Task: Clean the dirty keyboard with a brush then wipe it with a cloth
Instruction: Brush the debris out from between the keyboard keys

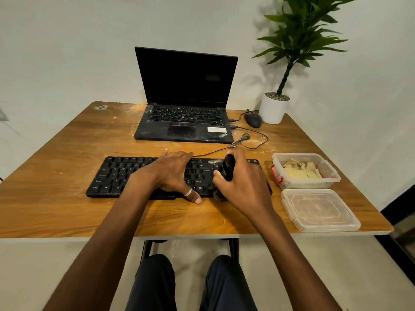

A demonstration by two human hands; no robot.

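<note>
A black wired keyboard (116,176) lies across the wooden table (56,212) near its front edge. My left hand (173,173) rests flat on the keyboard's middle, fingers spread, thumb with a ring at the front edge. My right hand (242,185) grips a black brush (228,168) over the keyboard's right part. The bristles point down at the keyboard's front edge. A pale dusty patch shows on the keys just behind the brush. A yellowish cloth (301,170) lies crumpled in a clear plastic box (332,176) to the right.
The box's clear lid (318,209) lies at the table's front right corner. An open black laptop (186,122) stands behind the keyboard. A black mouse (252,120) and a white potted plant (274,108) are at the back right. The keyboard cable (253,142) loops between.
</note>
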